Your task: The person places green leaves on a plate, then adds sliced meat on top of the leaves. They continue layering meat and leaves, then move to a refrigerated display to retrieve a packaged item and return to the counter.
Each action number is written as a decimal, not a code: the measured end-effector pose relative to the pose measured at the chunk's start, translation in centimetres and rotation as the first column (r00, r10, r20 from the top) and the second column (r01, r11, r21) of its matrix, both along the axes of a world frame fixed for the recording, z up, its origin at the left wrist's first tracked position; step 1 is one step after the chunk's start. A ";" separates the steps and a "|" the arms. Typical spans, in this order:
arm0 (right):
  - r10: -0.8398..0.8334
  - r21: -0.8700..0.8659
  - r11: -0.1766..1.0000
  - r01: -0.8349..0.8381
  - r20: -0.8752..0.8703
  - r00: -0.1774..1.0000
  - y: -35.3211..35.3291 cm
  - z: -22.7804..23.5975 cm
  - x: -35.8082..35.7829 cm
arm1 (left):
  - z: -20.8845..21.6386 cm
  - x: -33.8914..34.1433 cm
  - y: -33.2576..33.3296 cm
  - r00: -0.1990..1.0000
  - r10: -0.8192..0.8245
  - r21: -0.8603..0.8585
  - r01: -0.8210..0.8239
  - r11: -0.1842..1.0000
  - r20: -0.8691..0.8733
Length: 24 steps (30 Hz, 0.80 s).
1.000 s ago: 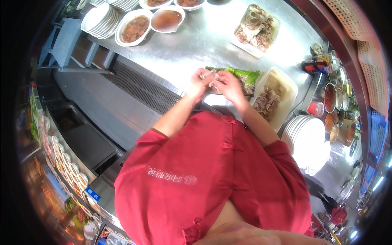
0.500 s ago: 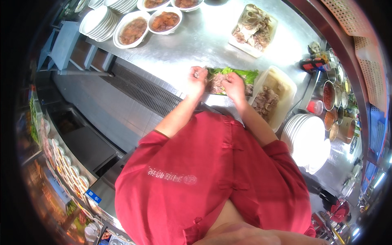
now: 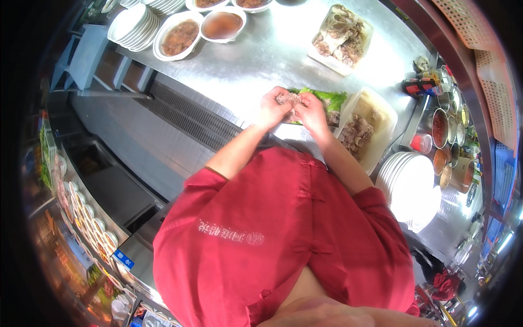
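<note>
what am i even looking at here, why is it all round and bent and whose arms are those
This is one picture from a wide fisheye camera worn on a person's head, looking down, which is why straight edges curve. The red shirt and both forearms belong to that person. The left hand and right hand meet over a plate lined with green leaves on a steel counter, pinching a pale piece of meat between them. Right of it sits a clear tub of sliced meat, and beyond it a tray of meat. A stack of white plates stands at the person's right, and bowls of food lie at the far left.
</note>
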State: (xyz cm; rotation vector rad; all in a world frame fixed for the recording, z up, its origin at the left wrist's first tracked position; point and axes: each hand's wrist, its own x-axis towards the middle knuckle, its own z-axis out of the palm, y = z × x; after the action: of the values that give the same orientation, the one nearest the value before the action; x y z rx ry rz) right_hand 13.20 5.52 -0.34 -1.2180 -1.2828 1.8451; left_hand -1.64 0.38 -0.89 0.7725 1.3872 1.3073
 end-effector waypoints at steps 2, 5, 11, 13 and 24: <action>0.006 0.034 0.999 -0.007 0.052 0.999 0.2 0.4 -0.1 | -0.1 0.3 0.0 0.995 0.071 0.068 -0.067 0.995 -0.063; 0.007 0.157 0.987 -0.030 0.140 0.990 0.6 0.9 -0.4 | -0.5 0.8 -0.2 0.968 0.173 0.091 -0.159 0.983 -0.182; 0.036 0.322 0.909 -0.265 0.573 0.819 1.2 0.6 0.9 | -0.6 -0.8 -0.9 0.950 0.301 -0.012 -0.303 0.953 -0.082; 0.060 0.218 0.952 -0.215 0.555 0.830 1.6 0.1 1.9 | -0.5 -2.7 -0.9 0.962 0.265 -0.058 -0.269 0.961 -0.063; 0.078 0.569 0.615 -0.546 0.644 0.761 0.1 -1.8 1.7 | -2.5 -2.8 -1.7 0.908 -0.148 -0.177 0.083 0.981 -0.392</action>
State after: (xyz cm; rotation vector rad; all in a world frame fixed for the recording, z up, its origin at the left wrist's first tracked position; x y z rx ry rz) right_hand 14.85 5.58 -2.11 -1.1058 -2.4354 0.8998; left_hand -4.46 -1.35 -3.40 1.0403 1.7188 0.9627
